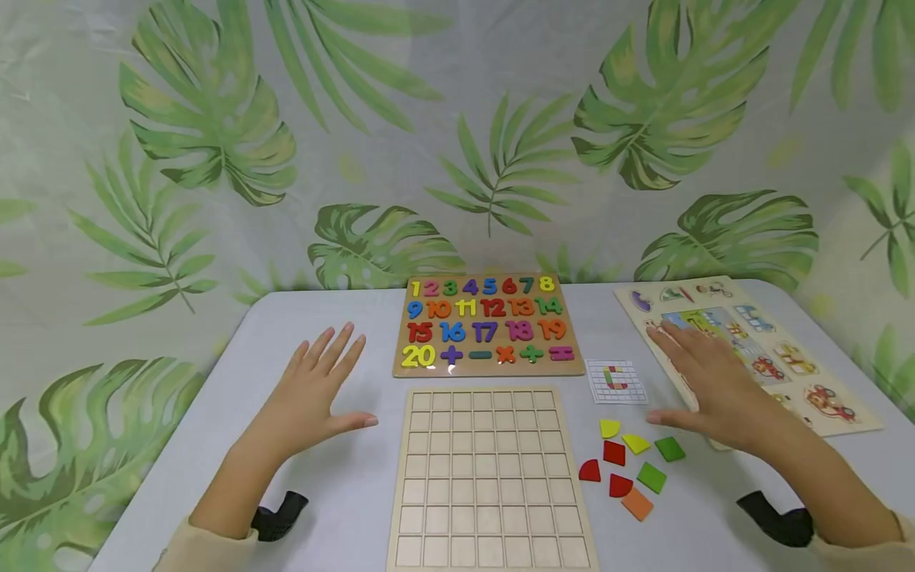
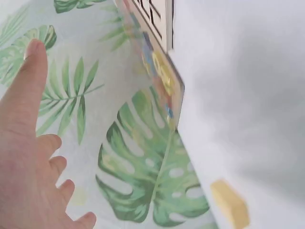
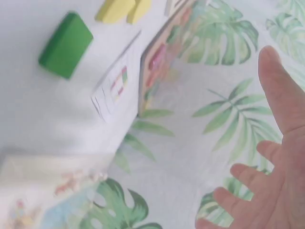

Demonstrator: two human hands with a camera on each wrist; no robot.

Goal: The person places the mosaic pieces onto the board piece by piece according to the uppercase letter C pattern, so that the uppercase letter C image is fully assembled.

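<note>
Both hands are raised over the table with fingers spread and hold nothing. My left hand point(image 1: 314, 397) is left of a wooden grid board point(image 1: 493, 469) of square cells. On the other side, my right hand point(image 1: 722, 389) overlaps a picture puzzle board point(image 1: 822, 381) in the head view. Between the grid board and that hand lie several flat pieces: yellow quarter-rounds point(image 1: 610, 429), red pieces point(image 1: 614, 453), green squares point(image 1: 670, 449) and an orange square point(image 1: 638, 504). A white pattern card point(image 1: 616, 382) with a coloured shape on a grid lies behind them.
A number puzzle board point(image 1: 489, 326) with coloured numerals and signs lies behind the grid board. A yellow block point(image 2: 231, 204) appears at the table edge in the left wrist view. Black curved objects point(image 1: 279, 516) show beside both forearms. A leaf-print cloth point(image 1: 500, 159) hangs behind the table.
</note>
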